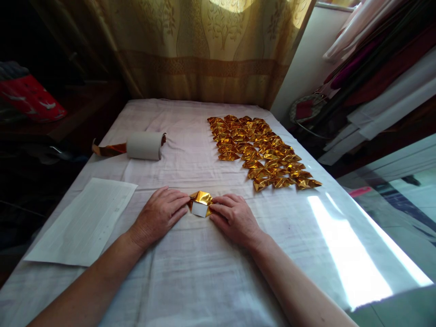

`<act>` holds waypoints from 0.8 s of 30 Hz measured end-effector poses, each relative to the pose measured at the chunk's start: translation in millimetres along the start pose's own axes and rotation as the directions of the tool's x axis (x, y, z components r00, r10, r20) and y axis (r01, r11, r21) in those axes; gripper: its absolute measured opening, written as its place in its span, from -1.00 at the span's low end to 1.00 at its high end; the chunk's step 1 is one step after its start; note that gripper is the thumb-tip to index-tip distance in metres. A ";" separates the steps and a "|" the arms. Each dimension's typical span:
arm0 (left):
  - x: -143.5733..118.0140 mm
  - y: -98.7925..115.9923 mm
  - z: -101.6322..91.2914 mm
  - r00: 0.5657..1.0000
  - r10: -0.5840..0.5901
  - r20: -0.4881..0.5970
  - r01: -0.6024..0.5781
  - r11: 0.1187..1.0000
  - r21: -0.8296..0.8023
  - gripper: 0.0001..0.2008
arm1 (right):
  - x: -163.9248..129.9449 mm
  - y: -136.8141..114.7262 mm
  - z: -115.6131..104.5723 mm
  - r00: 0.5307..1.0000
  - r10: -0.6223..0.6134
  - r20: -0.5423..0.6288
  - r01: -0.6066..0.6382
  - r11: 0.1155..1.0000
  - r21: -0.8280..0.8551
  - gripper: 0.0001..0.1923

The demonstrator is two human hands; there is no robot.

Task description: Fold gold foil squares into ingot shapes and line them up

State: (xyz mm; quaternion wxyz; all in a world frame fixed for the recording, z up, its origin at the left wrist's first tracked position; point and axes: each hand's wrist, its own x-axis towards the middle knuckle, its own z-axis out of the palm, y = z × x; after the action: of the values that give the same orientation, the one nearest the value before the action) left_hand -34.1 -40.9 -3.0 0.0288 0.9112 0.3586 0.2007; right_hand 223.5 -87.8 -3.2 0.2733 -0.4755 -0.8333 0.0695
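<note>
Gold foil piece [200,203]: midway between the table's [190,277] left and right edges. Left hand [161,213] and right hand [235,218] grip its opposite ends, fingers curled nearly closed — apply light, equal pressure; uneven force would probably skew the folds.

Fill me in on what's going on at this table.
A person has both hands at a gold piece, the left hand at its left end and the right hand at its right. A white patch shows on its near side. Beyond the right hand, many folded gold shapes sit in rows on the white cloth. A grey roll and a paper sheet lie to the left.
</note>
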 end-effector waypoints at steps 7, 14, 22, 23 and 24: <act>8.0 8.3 -5.4 0.996 0.080 -0.043 -0.077 0.995 0.063 -0.76 | 2.0 2.0 2.4 0.999 0.022 0.023 -0.023 0.999 0.029 -0.80; 9.9 12.0 -4.9 0.988 0.142 -0.054 -0.130 0.976 0.175 -0.75 | 3.7 1.5 -0.9 0.998 0.023 0.057 -0.025 0.998 0.050 -0.72; 8.2 10.8 -5.2 0.989 0.125 -0.074 -0.118 0.989 0.090 -0.77 | 7.7 -3.6 -0.4 0.996 0.049 0.076 -0.049 0.999 -0.001 -0.76; 8.0 11.1 -4.9 0.989 0.125 -0.078 -0.118 0.989 0.090 -0.78 | 7.9 -3.8 0.4 0.996 0.051 0.075 -0.051 0.999 0.000 -0.77; 7.8 11.3 -4.2 0.989 0.125 -0.084 -0.117 0.989 0.095 -0.79 | 8.1 -3.9 1.0 0.996 0.052 0.073 -0.052 0.999 0.002 -0.79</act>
State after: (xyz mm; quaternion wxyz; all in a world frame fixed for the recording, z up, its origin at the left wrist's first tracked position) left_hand -23.3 -44.4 5.8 -0.0404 0.9217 0.3123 0.2265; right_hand 216.8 -83.1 0.5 0.2416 -0.4935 -0.8300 0.0957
